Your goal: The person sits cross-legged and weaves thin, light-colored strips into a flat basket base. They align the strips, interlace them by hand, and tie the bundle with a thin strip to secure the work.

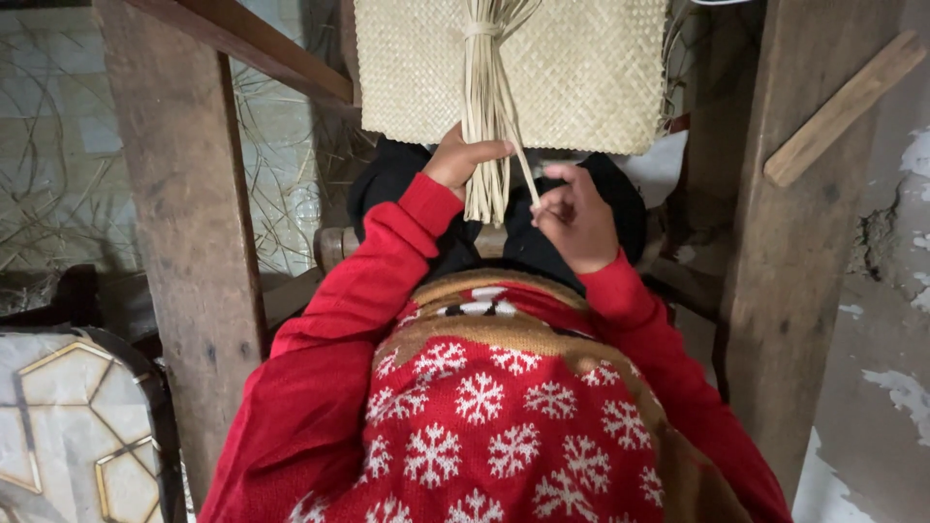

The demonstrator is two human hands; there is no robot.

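Observation:
A pale woven mat [591,68] lies over my knees at the top of the view. On it rests a tied bundle of straw strips [484,107], hanging down toward me. My left hand [463,155] grips the bundle near its lower end. My right hand [573,221] pinches a single thin strip [524,169] pulled aside from the bundle. Both arms wear red sleeves, and a red jumper with white snowflakes fills the bottom of the view.
A thick wooden post [189,223] stands at the left, another wooden post [790,242] at the right. Loose straw [58,174] lies on the tiled floor at the left. A patterned tabletop [68,426] sits at the bottom left. A peeling wall [891,320] is at the right.

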